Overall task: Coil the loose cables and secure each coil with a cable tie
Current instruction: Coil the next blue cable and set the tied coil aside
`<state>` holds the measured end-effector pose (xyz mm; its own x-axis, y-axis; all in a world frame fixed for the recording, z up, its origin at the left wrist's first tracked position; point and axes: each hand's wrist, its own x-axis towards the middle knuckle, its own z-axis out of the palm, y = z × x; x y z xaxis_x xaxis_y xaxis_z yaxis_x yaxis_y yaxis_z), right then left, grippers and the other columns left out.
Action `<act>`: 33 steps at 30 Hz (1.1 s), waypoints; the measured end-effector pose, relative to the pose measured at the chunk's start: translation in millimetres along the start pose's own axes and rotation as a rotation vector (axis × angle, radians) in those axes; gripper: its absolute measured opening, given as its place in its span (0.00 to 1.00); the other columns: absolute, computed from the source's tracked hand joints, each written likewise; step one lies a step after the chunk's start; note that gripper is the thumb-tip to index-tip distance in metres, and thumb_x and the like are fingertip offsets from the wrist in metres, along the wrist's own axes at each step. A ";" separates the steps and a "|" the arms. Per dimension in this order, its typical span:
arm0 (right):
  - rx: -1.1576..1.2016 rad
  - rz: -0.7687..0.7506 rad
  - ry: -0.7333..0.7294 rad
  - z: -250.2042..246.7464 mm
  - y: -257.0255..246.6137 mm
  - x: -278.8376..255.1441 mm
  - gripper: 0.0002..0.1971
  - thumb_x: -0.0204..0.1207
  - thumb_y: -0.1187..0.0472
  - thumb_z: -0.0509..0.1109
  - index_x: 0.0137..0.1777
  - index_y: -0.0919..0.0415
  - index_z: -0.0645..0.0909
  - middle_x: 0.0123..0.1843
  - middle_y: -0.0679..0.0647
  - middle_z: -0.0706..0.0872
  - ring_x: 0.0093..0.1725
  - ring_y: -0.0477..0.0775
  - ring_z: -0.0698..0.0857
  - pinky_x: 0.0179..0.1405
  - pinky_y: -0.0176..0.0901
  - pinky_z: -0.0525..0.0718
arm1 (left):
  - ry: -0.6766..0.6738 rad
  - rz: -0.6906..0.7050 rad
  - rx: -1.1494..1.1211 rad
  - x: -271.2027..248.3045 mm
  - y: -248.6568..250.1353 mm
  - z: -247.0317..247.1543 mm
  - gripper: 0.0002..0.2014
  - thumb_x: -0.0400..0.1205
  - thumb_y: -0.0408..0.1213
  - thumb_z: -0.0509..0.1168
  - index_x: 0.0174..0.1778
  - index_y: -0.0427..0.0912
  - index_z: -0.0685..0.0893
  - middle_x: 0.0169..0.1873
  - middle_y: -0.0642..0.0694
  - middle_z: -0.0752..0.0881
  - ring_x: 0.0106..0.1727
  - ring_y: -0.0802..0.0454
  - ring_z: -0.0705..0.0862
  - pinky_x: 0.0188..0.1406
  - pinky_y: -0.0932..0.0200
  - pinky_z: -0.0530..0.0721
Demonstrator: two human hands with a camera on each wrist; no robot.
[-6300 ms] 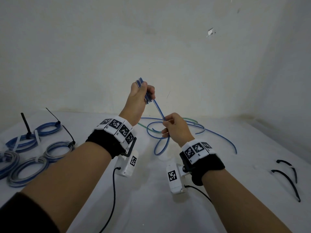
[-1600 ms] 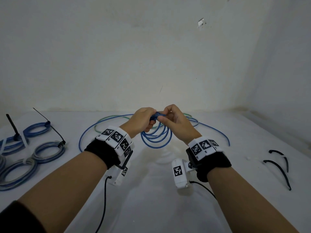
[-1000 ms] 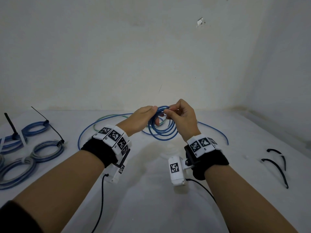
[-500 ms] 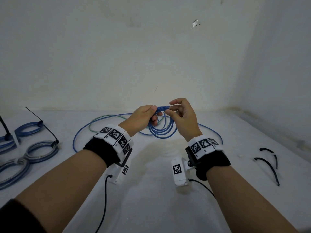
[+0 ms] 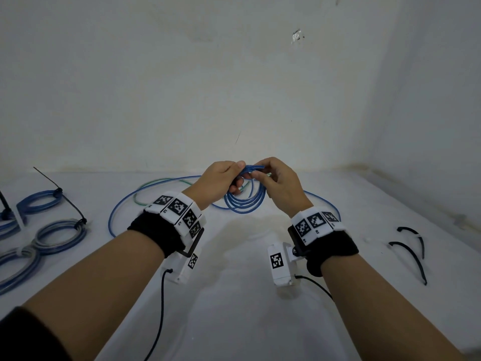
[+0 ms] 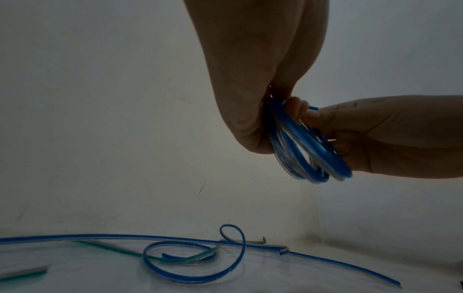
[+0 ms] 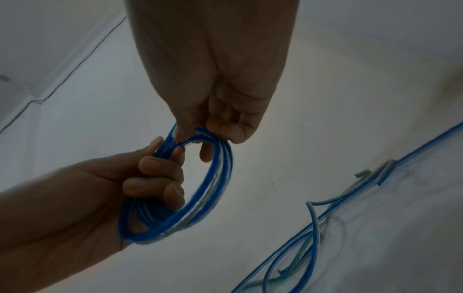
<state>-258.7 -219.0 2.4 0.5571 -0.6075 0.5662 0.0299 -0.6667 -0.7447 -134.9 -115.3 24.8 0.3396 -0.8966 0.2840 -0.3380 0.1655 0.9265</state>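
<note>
A blue cable coil [image 5: 246, 201] of several loops hangs in the air between both hands above the white table [image 5: 234, 308]. My left hand [image 5: 223, 182] grips the coil's top and left side, fingers curled round the strands [image 7: 155, 178]. My right hand [image 5: 276, 182] pinches the top of the coil [image 7: 192, 136] between thumb and fingers. The same coil [image 6: 308, 150] appears edge-on in the left wrist view. Two black cable ties [image 5: 411, 251] lie at the right of the table.
Loose blue and green cables [image 5: 156, 194] lie on the table behind the hands, also in the left wrist view [image 6: 195, 255]. Several tied coils [image 5: 59, 233] with black ties sit at the far left. Walls close off the back and right.
Over six seconds the long blue cable was wound into a compact coil. In the last second the coil stayed between both hands, which shifted slightly while adjusting their hold at its top.
</note>
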 end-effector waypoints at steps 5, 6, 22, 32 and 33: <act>-0.011 0.000 -0.038 -1.7 -0.1 -3.3 0.09 0.79 0.61 0.68 0.57 0.50 0.78 0.42 0.48 0.82 0.32 0.47 0.76 0.38 0.40 0.78 | 0.013 -0.010 0.050 1.6 -0.8 4.1 0.17 0.88 0.41 0.52 0.38 0.39 0.79 0.27 0.49 0.73 0.25 0.58 0.71 0.31 0.66 0.78; -0.023 -0.006 -0.049 -2.0 -1.2 -3.4 0.09 0.80 0.61 0.67 0.58 0.50 0.78 0.43 0.48 0.83 0.32 0.48 0.76 0.37 0.40 0.80 | 0.033 -0.004 0.061 2.7 -1.1 4.9 0.16 0.88 0.40 0.52 0.38 0.40 0.78 0.28 0.49 0.74 0.27 0.57 0.71 0.32 0.65 0.78; 0.202 0.218 0.026 -47.6 -5.4 -11.2 0.02 0.81 0.65 0.64 0.49 0.58 0.75 0.37 0.50 0.83 0.32 0.40 0.81 0.31 0.37 0.77 | -0.048 0.087 0.086 16.2 10.3 48.9 0.12 0.89 0.37 0.49 0.44 0.37 0.73 0.29 0.48 0.70 0.30 0.54 0.69 0.37 0.58 0.75; 0.112 0.241 0.146 -118.0 5.9 -38.8 0.04 0.82 0.59 0.63 0.51 0.58 0.71 0.43 0.59 0.88 0.29 0.36 0.81 0.32 0.31 0.73 | -0.024 0.068 -0.006 37.2 24.2 130.0 0.15 0.87 0.33 0.50 0.35 0.42 0.74 0.28 0.48 0.71 0.28 0.55 0.69 0.34 0.61 0.73; 0.106 0.243 0.153 -126.0 8.1 -42.0 0.05 0.82 0.57 0.64 0.50 0.57 0.72 0.43 0.58 0.88 0.31 0.37 0.81 0.33 0.32 0.74 | -0.029 0.083 0.018 39.9 26.1 138.7 0.15 0.88 0.35 0.50 0.35 0.43 0.74 0.28 0.48 0.71 0.29 0.54 0.70 0.35 0.60 0.74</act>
<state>-386.4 -253.2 17.2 0.4271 -0.8070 0.4078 0.0022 -0.4501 -0.8930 -252.0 -203.7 26.1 0.2842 -0.8919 0.3518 -0.3799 0.2322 0.8954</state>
